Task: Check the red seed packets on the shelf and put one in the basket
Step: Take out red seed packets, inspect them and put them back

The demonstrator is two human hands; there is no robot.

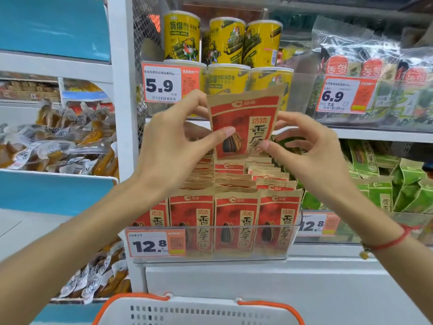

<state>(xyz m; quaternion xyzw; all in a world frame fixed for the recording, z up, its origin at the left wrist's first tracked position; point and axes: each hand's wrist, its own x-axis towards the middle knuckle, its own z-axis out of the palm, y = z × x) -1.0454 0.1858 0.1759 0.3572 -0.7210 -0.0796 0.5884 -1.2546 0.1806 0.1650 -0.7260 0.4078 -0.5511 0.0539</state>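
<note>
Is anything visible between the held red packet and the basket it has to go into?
Nothing visible blocks it. Both the left hand and right hand pinch the red packet above the shelf tray; the basket sits open below, nearer the camera.

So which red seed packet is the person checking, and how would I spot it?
Find the clear tray of red seed packets above the 12.8 price tag. Just above those rows, both hands, left hand and right hand, pinch one red seed packet by its sides. It is the only one lifted out, in front of the yellow cans.
</note>
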